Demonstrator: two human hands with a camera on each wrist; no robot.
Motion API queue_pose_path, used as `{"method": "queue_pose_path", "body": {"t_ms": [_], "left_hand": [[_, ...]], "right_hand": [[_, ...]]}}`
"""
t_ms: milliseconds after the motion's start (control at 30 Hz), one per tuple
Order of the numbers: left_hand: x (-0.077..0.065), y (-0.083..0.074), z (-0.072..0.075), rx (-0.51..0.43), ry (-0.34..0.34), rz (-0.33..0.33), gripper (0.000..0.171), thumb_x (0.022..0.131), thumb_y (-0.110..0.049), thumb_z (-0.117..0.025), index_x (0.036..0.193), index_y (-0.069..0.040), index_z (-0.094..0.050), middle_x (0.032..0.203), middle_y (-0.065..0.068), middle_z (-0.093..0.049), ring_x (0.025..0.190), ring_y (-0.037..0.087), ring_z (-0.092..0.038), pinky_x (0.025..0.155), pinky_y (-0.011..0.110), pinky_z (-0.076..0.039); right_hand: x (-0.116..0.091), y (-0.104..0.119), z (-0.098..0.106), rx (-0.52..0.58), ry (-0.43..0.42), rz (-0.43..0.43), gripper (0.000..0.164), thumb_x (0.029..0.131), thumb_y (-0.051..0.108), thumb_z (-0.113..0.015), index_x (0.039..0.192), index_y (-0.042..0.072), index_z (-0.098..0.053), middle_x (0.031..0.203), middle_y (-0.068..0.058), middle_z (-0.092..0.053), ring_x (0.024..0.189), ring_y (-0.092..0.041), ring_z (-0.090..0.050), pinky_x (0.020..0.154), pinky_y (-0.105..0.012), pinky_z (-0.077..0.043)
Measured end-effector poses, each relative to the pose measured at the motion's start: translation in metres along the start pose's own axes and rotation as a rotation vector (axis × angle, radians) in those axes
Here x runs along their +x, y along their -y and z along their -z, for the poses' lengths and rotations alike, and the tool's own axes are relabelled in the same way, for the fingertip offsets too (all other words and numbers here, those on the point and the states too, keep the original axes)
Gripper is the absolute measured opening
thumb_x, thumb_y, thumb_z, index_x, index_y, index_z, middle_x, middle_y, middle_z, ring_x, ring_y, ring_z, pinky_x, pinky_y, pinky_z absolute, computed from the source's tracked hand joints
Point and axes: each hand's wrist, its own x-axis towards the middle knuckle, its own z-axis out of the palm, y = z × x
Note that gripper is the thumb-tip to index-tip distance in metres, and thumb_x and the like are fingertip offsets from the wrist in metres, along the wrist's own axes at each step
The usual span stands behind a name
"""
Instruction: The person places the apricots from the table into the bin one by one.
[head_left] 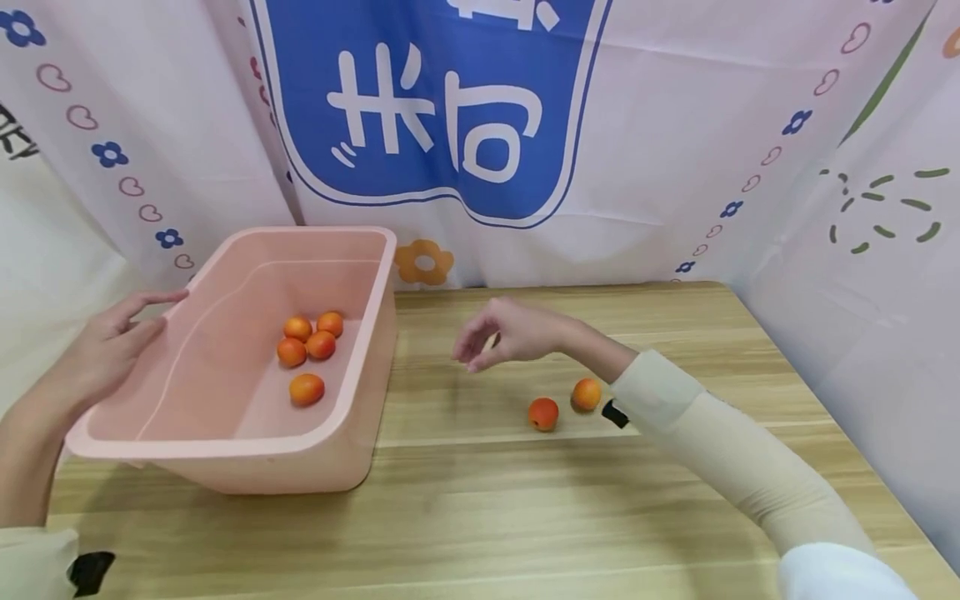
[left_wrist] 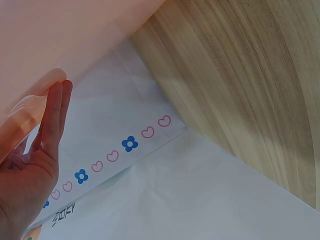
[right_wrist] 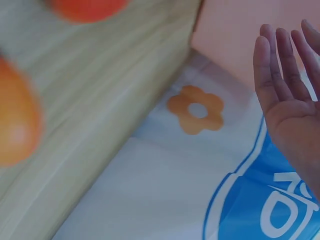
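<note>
A deep pink plastic tub (head_left: pixel 382 333) stands on the left of the table. My left hand (head_left: pixel 101 350) holds its left rim, thumb on the inner side; in the left wrist view that hand's fingers (left_wrist: pixel 52 115) lie along the outside, under the rim. Several small round orange-red fruits (head_left: pixel 307 389) sit on the tub floor. My right hand (head_left: pixel 517 329) is held over the table right of the tub, fingers loosely bent and nothing in them. Below its wrist, a red-orange fruit (head_left: pixel 543 413) and a yellower orange fruit (head_left: pixel 587 394) lie on the wood.
The wooden table (head_left: pixel 480 525) runs back to a printed white cloth (head_left: pixel 645 167) hanging behind it, which also covers both sides. An orange printed flower (right_wrist: pixel 195 110) on the cloth shows beside the tub in the right wrist view.
</note>
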Motion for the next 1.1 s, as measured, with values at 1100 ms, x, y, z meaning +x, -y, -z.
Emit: {"method": "queue_pose_path", "body": {"t_ms": [1100], "left_hand": [[-0.001, 0.005, 0.003, -0.003, 0.014, -0.008, 0.049, 0.112, -0.015, -0.039, 0.123, -0.062, -0.044, 0.155, 0.030, -0.038, 0.087, -0.025, -0.045, 0.068, 0.008, -0.043]], "right_hand": [[-0.065, -0.046, -0.017, -0.131, 0.197, -0.243, 0.032, 0.080, 0.005, -0.089, 0.109, 0.004, -0.077, 0.103, 0.002, -0.075, 0.098, -0.012, -0.068, 0.094, -0.035, -0.054]]}}
